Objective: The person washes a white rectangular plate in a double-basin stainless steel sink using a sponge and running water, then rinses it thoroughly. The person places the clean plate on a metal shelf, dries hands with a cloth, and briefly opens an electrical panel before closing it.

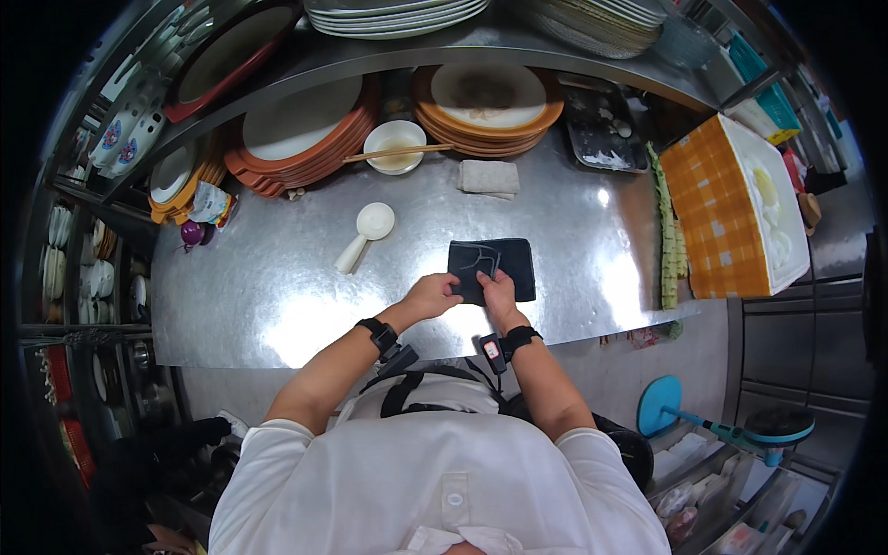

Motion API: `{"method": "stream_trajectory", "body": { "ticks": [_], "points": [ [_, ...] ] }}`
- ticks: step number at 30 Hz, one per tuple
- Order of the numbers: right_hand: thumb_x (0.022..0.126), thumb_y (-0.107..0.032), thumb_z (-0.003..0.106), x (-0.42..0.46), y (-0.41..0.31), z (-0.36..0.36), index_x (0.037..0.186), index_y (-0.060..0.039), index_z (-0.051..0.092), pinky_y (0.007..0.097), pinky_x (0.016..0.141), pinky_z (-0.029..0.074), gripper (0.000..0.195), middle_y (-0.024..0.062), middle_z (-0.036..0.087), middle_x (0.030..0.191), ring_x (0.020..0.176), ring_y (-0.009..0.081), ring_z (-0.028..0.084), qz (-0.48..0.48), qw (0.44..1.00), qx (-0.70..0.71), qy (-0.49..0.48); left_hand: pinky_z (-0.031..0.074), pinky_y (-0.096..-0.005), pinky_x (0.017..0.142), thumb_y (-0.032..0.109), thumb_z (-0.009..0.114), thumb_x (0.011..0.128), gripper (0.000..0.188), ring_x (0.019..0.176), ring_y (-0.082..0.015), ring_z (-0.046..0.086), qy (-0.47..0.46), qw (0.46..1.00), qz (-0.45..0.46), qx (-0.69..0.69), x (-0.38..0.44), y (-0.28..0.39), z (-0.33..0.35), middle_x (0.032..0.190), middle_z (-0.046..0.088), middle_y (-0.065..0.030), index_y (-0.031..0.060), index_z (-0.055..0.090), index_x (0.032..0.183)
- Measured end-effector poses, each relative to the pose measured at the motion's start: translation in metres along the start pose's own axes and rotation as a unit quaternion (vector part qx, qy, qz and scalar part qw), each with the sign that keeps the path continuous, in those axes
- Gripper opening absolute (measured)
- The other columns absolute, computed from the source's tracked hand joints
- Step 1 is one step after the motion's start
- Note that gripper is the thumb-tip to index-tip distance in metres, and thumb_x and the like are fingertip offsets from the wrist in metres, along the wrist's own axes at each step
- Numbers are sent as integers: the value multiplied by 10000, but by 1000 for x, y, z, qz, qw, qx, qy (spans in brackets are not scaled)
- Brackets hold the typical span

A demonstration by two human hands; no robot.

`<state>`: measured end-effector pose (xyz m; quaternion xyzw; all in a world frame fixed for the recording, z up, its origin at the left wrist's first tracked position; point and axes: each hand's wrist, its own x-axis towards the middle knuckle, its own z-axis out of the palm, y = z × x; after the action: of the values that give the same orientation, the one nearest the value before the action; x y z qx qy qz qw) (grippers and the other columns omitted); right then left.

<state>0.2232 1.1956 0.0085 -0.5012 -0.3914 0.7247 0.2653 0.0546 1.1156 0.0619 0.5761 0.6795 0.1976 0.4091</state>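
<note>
A black rectangle of cloth (517, 260), folded or sewn as a pouch, lies on the steel worktable (416, 257) in front of me. Thin dark grey cords run in loops over its upper left part. My left hand (433, 295) pinches its lower left edge between thumb and fingers. Beside it, my right hand (498, 293) grips the near edge, its thumb on top by the cords and the fingers partly hidden. Left of the cloth rests a white ladle (374, 220). Beyond it lies a folded light-grey cloth (488, 177).
Stacked brown-rimmed plates (302, 128) and more plates (489, 97) line the back, with chopsticks (395, 152) across a white bowl (394, 132) between them. A black tray (603, 132) and a foam box (721, 215) stand right. An overhead shelf (444, 59) bears dishes.
</note>
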Motion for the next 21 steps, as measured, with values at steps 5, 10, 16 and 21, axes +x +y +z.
{"method": "stream_trajectory", "body": {
  "ticks": [5,10,16,21],
  "points": [
    [914,-53,569,10,1,4,1100,9,598,270,768,487,198,57,669,969,851,137,608,-125,978,-168,3,273,-525,1092,317,732,766,799,1371,-413,245,56,972,-20,229,-28,-35,-19,1519,248,-170,180,355,1456],
    [874,-126,621,24,-9,-7,1157,43,566,338,831,491,334,210,674,1025,964,309,653,-145,957,-252,-2,116,-591,1124,454,695,798,949,1446,-413,9,-29,965,-27,258,-35,-65,-18,1589,-24,-146,246,126,1528],
    [886,-283,618,17,-25,-5,1091,23,591,390,831,511,370,228,671,1010,981,384,640,-99,896,-422,96,79,-595,1122,517,647,817,937,1448,-412,-37,-51,966,-25,250,-31,-70,-18,1589,-51,-149,242,106,1532],
    [898,-423,572,6,-54,13,983,17,629,467,789,530,451,227,680,968,927,388,660,-34,776,-621,104,33,-583,1133,541,632,828,935,1451,-398,-72,-68,965,-50,250,-31,-69,-19,1595,-77,-121,270,83,1534]
  ]
}}
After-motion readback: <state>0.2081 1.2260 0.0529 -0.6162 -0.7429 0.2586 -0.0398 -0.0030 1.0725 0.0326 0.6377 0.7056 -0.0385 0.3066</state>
